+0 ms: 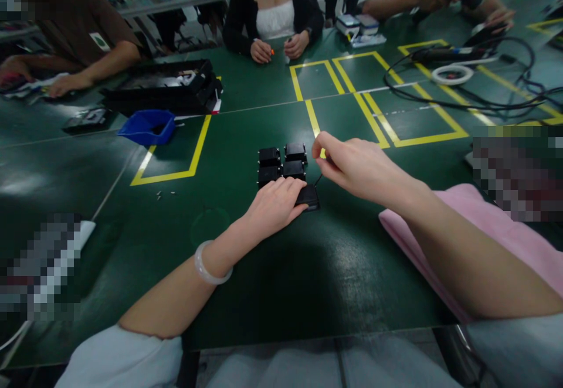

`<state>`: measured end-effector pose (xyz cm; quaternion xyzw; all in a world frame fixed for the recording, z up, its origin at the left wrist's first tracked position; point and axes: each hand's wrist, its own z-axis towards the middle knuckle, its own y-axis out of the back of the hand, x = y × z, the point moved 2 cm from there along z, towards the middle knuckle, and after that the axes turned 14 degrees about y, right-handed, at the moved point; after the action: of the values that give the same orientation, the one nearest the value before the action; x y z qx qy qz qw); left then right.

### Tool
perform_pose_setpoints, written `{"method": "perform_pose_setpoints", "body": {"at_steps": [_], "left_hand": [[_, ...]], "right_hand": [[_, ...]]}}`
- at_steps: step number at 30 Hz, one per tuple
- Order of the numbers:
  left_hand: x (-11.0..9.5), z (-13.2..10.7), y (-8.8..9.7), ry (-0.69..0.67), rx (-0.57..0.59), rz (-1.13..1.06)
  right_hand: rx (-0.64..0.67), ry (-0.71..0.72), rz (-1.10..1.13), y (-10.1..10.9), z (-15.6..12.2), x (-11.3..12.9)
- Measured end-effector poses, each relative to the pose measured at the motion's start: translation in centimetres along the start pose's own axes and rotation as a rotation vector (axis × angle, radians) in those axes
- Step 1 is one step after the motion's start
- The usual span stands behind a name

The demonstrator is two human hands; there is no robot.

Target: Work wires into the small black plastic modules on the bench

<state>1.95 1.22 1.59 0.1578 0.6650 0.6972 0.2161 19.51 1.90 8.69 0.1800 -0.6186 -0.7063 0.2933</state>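
Left hand (276,203) lies palm-down on the green bench (246,294), fingers (294,187) flat and close together, pressing on a small black block (309,196) that pokes out at the fingertips. White bangle (210,266) on that wrist. Right hand (357,166) is raised just above the bench, to the right of the blocks, thumb and forefinger pinched narrow at the tip; whatever they pinch is too small to make out, maybe a thin dark wire running down toward the block under the left hand, cannot tell for sure. Other fingers curled loosely.

Just beyond the left hand sits a cluster of four black blocks (282,164), two by two, touching each other, near the middle of the bench. The block under the left hand lies just in front of that cluster, right side.

A pink cloth (519,241) lies under and beside the right forearm. Yellow tape outlines (176,174) mark boxes on the bench. A blue bin (148,126) sits far left, next to a long black tray (167,89). A few tiny screws (165,194) lie loose near the left yellow outline. Black cables (479,92) and a white ring (452,74) are at the far right. Three other people sit across the bench, their hands on it, well apart from the wearer's hands.
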Motion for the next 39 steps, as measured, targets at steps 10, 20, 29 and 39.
{"method": "perform_pose_setpoints", "body": {"at_steps": [10,20,29,39], "left_hand": [[-0.02,0.01,-0.01,0.0,0.0,0.007],[-0.1,-0.04,0.11,0.002,0.005,0.009],[-0.04,-0.01,0.16,0.001,0.012,0.003],[-0.08,0.01,0.11,0.0,-0.006,0.016]], "right_hand": [[-0.018,-0.008,0.009,-0.14,0.01,-0.13],[-0.015,-0.018,0.015,-0.08,0.06,-0.25],[-0.043,-0.027,0.013,-0.22,0.05,-0.41],[-0.044,-0.021,0.047,-0.11,-0.02,-0.25]]}}
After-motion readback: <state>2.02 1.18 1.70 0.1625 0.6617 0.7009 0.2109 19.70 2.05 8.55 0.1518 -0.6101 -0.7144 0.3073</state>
